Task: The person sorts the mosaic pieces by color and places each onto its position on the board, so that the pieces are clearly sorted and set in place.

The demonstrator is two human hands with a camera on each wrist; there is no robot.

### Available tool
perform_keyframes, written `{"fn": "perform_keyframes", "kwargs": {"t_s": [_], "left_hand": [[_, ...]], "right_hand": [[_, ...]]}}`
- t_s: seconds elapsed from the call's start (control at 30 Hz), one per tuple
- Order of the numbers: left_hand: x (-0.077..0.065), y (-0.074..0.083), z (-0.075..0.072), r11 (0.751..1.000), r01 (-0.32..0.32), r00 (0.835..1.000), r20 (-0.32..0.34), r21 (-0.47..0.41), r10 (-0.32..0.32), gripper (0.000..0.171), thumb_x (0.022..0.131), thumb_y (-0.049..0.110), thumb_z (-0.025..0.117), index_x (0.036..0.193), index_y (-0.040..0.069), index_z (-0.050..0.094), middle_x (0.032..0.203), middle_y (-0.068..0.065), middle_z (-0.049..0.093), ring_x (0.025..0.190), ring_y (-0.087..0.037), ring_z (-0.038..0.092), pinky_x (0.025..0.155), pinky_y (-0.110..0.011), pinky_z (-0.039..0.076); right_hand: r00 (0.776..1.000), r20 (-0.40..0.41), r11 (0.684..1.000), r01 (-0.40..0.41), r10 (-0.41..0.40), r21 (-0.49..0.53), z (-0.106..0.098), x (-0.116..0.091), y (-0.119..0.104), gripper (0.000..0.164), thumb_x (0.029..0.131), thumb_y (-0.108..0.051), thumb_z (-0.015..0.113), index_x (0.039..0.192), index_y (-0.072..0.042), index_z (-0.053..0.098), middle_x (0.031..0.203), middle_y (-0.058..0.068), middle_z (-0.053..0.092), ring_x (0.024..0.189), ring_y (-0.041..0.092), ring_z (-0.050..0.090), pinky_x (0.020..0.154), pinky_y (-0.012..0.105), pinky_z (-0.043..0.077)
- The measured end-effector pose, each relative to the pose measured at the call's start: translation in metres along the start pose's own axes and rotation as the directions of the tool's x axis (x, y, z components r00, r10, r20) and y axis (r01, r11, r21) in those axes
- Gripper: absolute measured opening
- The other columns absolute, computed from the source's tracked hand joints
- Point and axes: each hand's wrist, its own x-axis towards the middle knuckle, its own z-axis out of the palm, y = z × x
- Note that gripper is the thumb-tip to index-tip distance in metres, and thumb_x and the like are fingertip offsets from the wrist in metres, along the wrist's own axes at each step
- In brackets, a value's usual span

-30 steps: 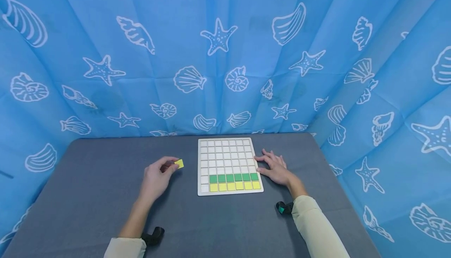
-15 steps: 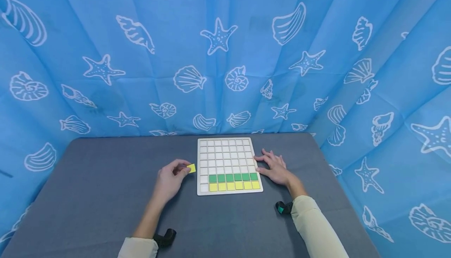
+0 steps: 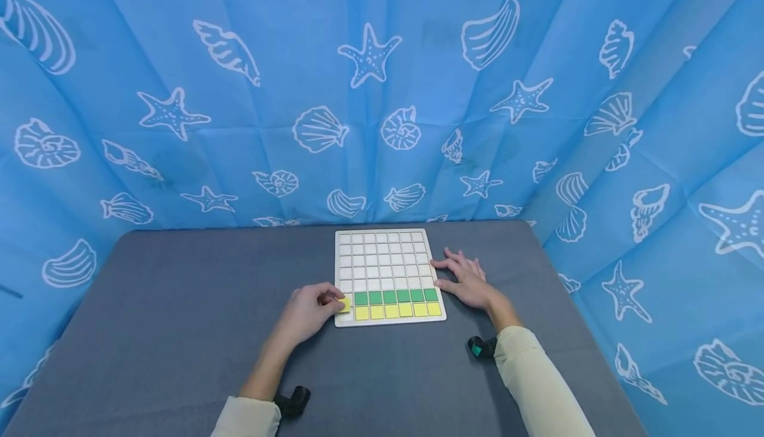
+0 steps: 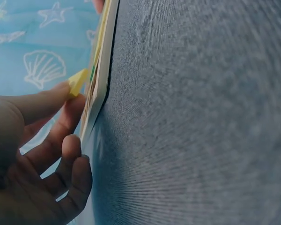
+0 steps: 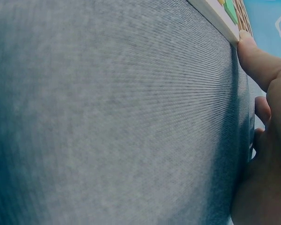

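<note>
A white grid board (image 3: 384, 259) lies flat on the grey cloth-covered table. Its second row from the front holds several green tiles (image 3: 389, 297), and the front row several yellow ones. Between thumb and fingers my left hand (image 3: 312, 310) pinches a yellow square tile (image 3: 344, 305) over the board's front-left corner, at the leftmost column. The left wrist view shows that tile (image 4: 77, 82) tilted, close to the board's rim (image 4: 101, 79). On the board's right side my right hand (image 3: 468, 284) rests with fingers spread, its thumb (image 5: 248, 51) touching the edge.
A blue curtain (image 3: 370, 125) with white shell and starfish prints hangs behind the table (image 3: 191, 304) and along its sides. Black wrist-worn devices (image 3: 292, 402) sit under both forearms, near the cream sleeves.
My left hand has moved right and nearer, carrying the yellow tile from beside the board to above its front-left corner. The right hand stays at the board's edge.
</note>
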Motion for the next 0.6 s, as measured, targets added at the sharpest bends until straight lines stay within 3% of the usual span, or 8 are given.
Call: {"fn": "perform_keyframes", "kwargs": {"t_s": [0.23,0.6], "left_hand": [[-0.001,0.004,0.002,0.997,0.003,1.000,0.027,0.077,-0.005,0.009,0.091,0.024,0.077,0.100,0.025,0.075,0.077,0.009,0.064,0.070,-0.012,0.054,0.067,-0.030,0.040],[-0.003,0.013,0.007,0.968,-0.054,0.998,0.005,0.244,0.055,0.008,0.089,0.023,0.079,0.097,0.023,0.076,0.074,0.011,0.062,0.073,-0.011,0.047,0.065,-0.029,0.037]], "right_hand": [[1.000,0.001,1.000,0.010,-0.010,0.018,-0.001,0.000,0.000,0.052,0.101,-0.041,0.060,0.149,-0.021,0.051,0.170,0.022,0.016,0.156,0.052,-0.002,0.120,0.071,-0.008],[1.000,0.001,1.000,-0.007,0.007,0.014,-0.001,0.000,-0.002,0.051,0.102,-0.040,0.060,0.149,-0.022,0.051,0.171,0.020,0.016,0.157,0.050,-0.003,0.121,0.069,-0.009]]}}
